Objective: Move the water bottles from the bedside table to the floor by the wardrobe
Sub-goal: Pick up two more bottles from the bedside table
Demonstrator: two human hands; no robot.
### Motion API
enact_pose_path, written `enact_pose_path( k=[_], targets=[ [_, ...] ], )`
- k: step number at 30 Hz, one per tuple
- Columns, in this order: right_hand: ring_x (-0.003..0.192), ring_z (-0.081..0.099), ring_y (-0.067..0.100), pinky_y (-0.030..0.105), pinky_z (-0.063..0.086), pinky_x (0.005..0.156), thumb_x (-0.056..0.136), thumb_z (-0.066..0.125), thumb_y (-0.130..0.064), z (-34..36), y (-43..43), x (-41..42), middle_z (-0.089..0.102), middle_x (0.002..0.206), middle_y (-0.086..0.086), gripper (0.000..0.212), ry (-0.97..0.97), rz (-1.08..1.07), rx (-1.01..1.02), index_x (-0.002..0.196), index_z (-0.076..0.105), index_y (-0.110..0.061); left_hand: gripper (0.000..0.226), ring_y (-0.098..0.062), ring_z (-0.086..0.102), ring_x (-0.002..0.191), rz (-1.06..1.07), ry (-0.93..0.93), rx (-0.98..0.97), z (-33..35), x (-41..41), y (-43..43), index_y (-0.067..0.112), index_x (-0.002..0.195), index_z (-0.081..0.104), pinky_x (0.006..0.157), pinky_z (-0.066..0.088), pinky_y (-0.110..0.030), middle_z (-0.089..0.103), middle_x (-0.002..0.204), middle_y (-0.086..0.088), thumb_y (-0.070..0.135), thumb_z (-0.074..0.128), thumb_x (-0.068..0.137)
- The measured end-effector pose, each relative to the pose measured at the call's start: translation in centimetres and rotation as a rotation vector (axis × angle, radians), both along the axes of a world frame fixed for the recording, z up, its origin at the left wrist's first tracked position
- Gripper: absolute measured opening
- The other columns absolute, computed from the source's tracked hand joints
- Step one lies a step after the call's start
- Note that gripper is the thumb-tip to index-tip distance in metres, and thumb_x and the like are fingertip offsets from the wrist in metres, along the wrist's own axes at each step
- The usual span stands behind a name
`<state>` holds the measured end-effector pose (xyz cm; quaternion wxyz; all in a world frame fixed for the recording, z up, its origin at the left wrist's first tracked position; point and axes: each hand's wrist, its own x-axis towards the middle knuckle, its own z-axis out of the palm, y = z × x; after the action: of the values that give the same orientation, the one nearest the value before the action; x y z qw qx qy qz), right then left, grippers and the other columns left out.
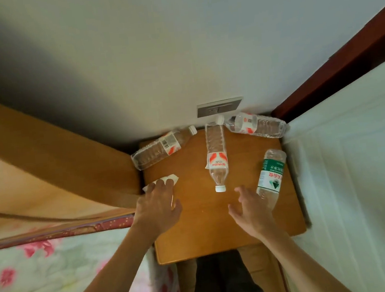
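Several clear water bottles lie on their sides on the wooden bedside table. A red-labelled bottle lies at the back left, another at the back right against the wall. A third red-labelled bottle lies in the middle, its white cap towards me. At the right edge lies a green-labelled bottle. My left hand rests on the table's left side with its fingertips on a white tissue. My right hand hovers open with spread fingers, beside the green-labelled bottle's near end and covering part of it.
A wooden headboard and a bed with a floral cover lie to the left. A white surface with a dark red frame stands to the right. A wall socket sits above the table's back edge. My legs show below the table.
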<state>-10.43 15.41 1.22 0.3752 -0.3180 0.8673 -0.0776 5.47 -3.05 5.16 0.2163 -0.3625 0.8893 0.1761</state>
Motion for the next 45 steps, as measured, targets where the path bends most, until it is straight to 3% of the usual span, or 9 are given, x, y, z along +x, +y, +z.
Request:
enact_pose_path(
  k=[2, 7, 12, 17, 20, 23, 32, 38, 45],
  targets=[
    [0.128, 0.051, 0.016, 0.037, 0.039, 0.108, 0.095, 0.055, -0.048, -1.6, -0.7, 0.3, 0.052, 0.136, -0.001, 0.062, -0.006, -0.040, 0.005, 0.145, 0.035, -0.018, 0.046, -0.018, 0.051, 0.118, 0.001, 0.004, -0.013, -1.4, -0.2, -0.4, 0.023, 0.132, 0.043, 0.085, 0.053, -0.036, 0.053, 0.131, 0.000, 0.043, 0.050, 0.091],
    [0.125, 0.053, 0.022, 0.038, 0.047, 0.104, 0.088, 0.065, -0.052, -5.8, -2.2, 1.4, 0.051, 0.139, 0.007, 0.078, 0.066, -0.178, -0.075, 0.146, 0.034, -0.011, 0.045, -0.025, 0.052, 0.112, 0.016, 0.032, -0.052, -4.9, -1.6, -2.6, 0.014, 0.124, 0.051, 0.082, 0.054, -0.039, 0.056, 0.123, -0.009, 0.039, 0.058, 0.087],
    [0.121, 0.053, 0.024, 0.034, 0.047, 0.097, 0.084, 0.068, -0.056, -8.8, -4.3, 2.1, 0.051, 0.137, 0.011, 0.087, 0.179, -0.299, -0.098, 0.146, 0.035, -0.007, 0.067, -0.030, 0.050, 0.126, 0.028, 0.020, -0.140, -7.9, -3.8, -4.7, 0.011, 0.142, 0.037, 0.092, 0.053, -0.037, 0.047, 0.141, -0.014, 0.046, 0.059, 0.088],
    [0.103, 0.059, 0.028, 0.042, 0.056, 0.082, 0.078, 0.047, -0.074, -11.7, -5.9, 2.6, 0.058, 0.121, 0.015, 0.092, 0.266, -0.482, -0.269, 0.137, 0.046, -0.003, 0.071, -0.036, 0.045, 0.128, 0.000, -0.043, -0.285, -10.1, -5.3, -5.9, 0.008, 0.139, 0.038, 0.104, 0.041, -0.048, 0.045, 0.141, -0.020, 0.051, 0.058, 0.086],
    [0.100, 0.059, 0.024, 0.041, 0.057, 0.076, 0.077, 0.048, -0.073, -12.3, -6.9, 2.6, 0.058, 0.121, 0.013, 0.088, 0.276, -0.570, -0.339, 0.136, 0.046, -0.007, 0.073, -0.041, 0.050, 0.122, 0.037, -0.028, -0.353, -10.8, -5.9, -6.6, 0.005, 0.133, 0.044, 0.098, 0.044, -0.051, 0.049, 0.134, -0.025, 0.049, 0.067, 0.080],
    [0.098, 0.059, 0.023, 0.045, 0.059, 0.073, 0.078, 0.051, -0.073, -12.6, -7.3, 2.4, 0.056, 0.120, 0.010, 0.084, 0.235, -0.627, -0.367, 0.135, 0.040, -0.013, 0.080, -0.041, 0.040, 0.130, 0.095, -0.004, -0.318, -11.2, -6.2, -7.5, 0.007, 0.140, 0.038, 0.101, 0.039, -0.053, 0.041, 0.142, -0.024, 0.048, 0.070, 0.079],
    [0.094, 0.061, 0.021, 0.044, 0.057, 0.070, 0.083, 0.052, -0.068, -11.2, -5.0, 0.4, 0.061, 0.111, 0.008, 0.073, 0.199, -0.569, -0.438, 0.127, 0.052, -0.009, 0.081, -0.037, 0.041, 0.133, 0.057, -0.055, -0.228, -11.9, -7.6, -10.2, 0.010, 0.144, 0.032, 0.107, 0.036, -0.052, 0.044, 0.143, -0.019, 0.046, 0.070, 0.082],
    [0.090, 0.067, 0.018, 0.037, 0.059, 0.068, 0.083, 0.046, -0.077, -8.3, -3.2, -1.7, 0.067, 0.111, 0.005, 0.081, 0.168, -0.584, -0.516, 0.128, 0.054, -0.011, 0.074, -0.034, 0.051, 0.124, 0.044, -0.086, -0.209, -11.1, -8.2, -10.7, 0.011, 0.135, 0.041, 0.098, 0.045, -0.048, 0.053, 0.134, -0.016, 0.043, 0.076, 0.078],
    [0.097, 0.062, 0.011, 0.023, 0.057, 0.074, 0.081, 0.059, -0.067, -4.8, -2.8, -3.9, 0.062, 0.116, 0.000, 0.071, 0.102, -0.501, -0.583, 0.130, 0.056, -0.015, 0.073, -0.025, 0.051, 0.122, -0.027, -0.172, -0.182, -10.2, -7.1, -9.2, 0.016, 0.133, 0.041, 0.095, 0.049, -0.036, 0.053, 0.131, -0.009, 0.049, 0.074, 0.077]
  ],
)
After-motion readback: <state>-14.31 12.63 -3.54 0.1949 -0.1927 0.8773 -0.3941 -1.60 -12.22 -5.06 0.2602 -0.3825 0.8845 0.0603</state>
